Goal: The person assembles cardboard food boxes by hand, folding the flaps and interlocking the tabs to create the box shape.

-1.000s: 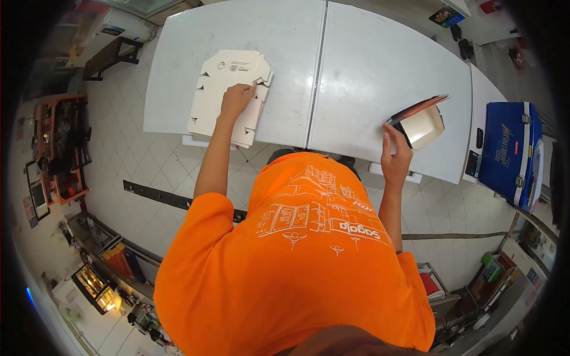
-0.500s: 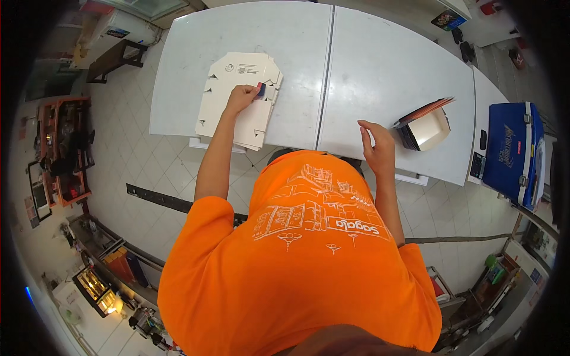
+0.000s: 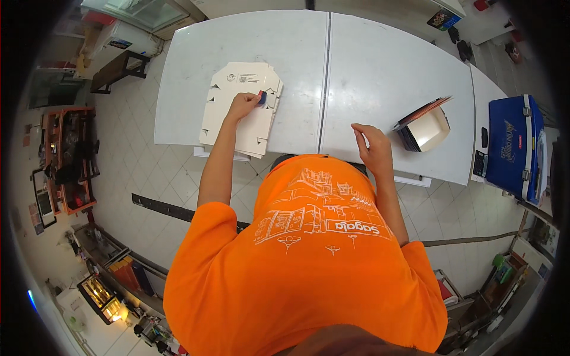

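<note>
A stack of flat, cream cardboard box blanks (image 3: 228, 121) lies on the left half of the white table. My left hand (image 3: 242, 107) rests over the right part of the stack, its fingers closed in a pinch. At its fingertips a small dark blue and red piece (image 3: 262, 97) sticks up; it looks like a folded flap of the top blank. My right hand (image 3: 375, 149) hovers by the table's front edge with nothing in it, thumb and fingers apart. To its right stands a folded cardboard box (image 3: 432, 132), cream inside and dark outside, its lid raised.
A seam divides the white table (image 3: 380, 65) down the middle. At its right end are a blue hard case (image 3: 515, 148), a calculator (image 3: 480, 163) and a small black object (image 3: 484, 138). A dark bench (image 3: 122, 71) stands at the far left, with an orange shelf (image 3: 52, 160) nearer.
The whole view has tilted slightly. My left hand stays pinched at the same flap on the stack. My right hand has shifted a little to the left, away from the folded box.
</note>
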`<state>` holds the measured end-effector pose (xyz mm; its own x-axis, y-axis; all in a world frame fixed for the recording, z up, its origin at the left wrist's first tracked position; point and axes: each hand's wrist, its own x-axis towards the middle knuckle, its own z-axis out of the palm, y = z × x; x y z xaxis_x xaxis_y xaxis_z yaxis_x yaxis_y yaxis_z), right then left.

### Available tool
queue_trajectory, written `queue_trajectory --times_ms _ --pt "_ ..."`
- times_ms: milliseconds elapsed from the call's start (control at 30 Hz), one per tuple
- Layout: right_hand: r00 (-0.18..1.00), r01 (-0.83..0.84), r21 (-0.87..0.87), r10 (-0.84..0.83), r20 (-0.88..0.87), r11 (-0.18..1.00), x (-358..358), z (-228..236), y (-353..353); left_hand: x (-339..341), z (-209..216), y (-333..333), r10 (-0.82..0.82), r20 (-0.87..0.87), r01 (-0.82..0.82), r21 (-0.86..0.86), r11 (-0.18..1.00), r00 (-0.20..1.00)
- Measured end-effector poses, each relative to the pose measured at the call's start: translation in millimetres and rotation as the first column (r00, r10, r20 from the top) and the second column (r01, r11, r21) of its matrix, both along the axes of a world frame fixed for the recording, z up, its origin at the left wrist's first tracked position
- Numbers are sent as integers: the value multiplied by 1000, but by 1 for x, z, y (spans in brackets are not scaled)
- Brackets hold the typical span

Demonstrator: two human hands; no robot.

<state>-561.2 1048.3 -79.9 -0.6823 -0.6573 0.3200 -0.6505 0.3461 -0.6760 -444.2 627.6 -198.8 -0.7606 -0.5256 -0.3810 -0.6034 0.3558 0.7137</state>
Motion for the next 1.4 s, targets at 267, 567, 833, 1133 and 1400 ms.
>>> queue_trajectory --times_ms 267,567,833,1133,1400 --pt "998 -25 33 23 55 999 5 -2 5 5 -7 9 -1 -101 -10 -105 994 995" --pt "996 -71 77 67 51 994 13 -9 10 27 -21 23 -192 -423 -89 -561 823 886" --pt "997 -72 42 70 43 997 12 -16 20 74 181 5 246 -589 -361 -83 929 770" --pt "984 -171 127 164 63 977 9 -2 9 70 212 61 601 -625 -109 642 759 498" --pt "987 -126 10 124 103 992 11 28 4 68 215 79 638 -572 -53 722 690 516"
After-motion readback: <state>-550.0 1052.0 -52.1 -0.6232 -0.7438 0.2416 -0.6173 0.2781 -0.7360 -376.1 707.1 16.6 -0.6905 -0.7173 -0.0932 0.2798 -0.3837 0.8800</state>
